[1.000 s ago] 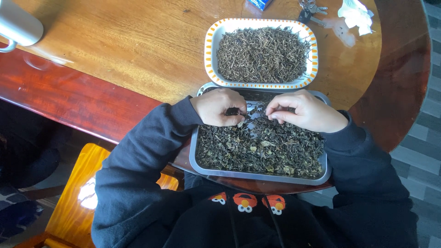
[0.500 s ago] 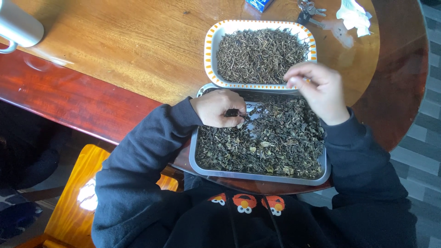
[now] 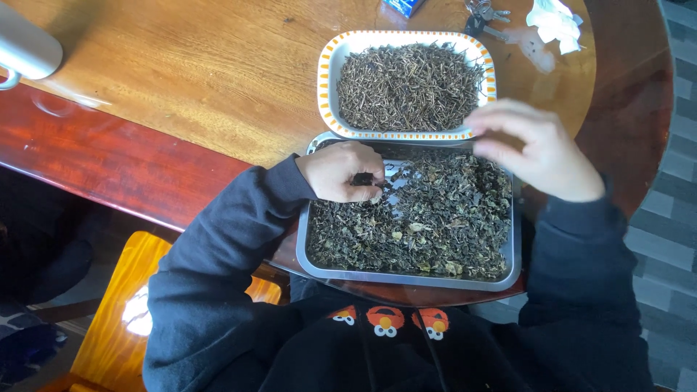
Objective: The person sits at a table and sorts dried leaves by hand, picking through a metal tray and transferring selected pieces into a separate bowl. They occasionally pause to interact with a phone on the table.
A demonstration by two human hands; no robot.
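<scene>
Trays number two on the round wooden desk [image 3: 218, 80]: a steel tray [image 3: 406, 278] of dark dried leaves at the near edge, and, touching its far rim at 12 o'clock, a white dish with an orange-patterned border [image 3: 330, 65] heaped with thin brown stems. Both of the person's hands are in view, in dark sleeves. The left hand [image 3: 340, 171] rests at the 10 o'clock corner of the steel tray, its grip narrow, thumb and fingers pinched on a small dark clump of leaves [image 3: 361, 178] just over a bare patch of metal. The right hand [image 3: 541, 152] hovers at 2 o'clock, over the seam between the two trays; it is blurred, fingers curled together, and I cannot tell whether it holds anything. Past the dish, at 1 o'clock, lie one bunch of keys [image 3: 483, 14] and one crumpled white tissue [image 3: 553, 22]. One pale mug [image 3: 25, 47] stands at far 10 o'clock.
</scene>
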